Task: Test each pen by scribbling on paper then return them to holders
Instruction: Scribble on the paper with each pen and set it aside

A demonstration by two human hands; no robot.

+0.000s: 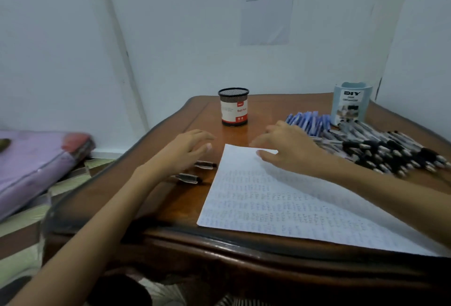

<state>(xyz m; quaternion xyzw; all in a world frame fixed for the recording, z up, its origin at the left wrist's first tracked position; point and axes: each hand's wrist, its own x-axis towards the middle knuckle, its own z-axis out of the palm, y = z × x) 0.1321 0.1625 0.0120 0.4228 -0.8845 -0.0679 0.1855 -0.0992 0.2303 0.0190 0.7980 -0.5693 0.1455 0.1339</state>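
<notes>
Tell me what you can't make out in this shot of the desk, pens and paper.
All head view.
- Two pens: left ends hidden under the left hand.
- Pen pile: motion blur and the right frame edge prevent a count.
- Paper: writing too blurred to read.
- Wall sheet: print too small.
- Blue holder: its wall hides the inside.

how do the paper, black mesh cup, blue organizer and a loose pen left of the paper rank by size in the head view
1. paper
2. blue organizer and black mesh cup: too alike to rank
3. loose pen
</notes>
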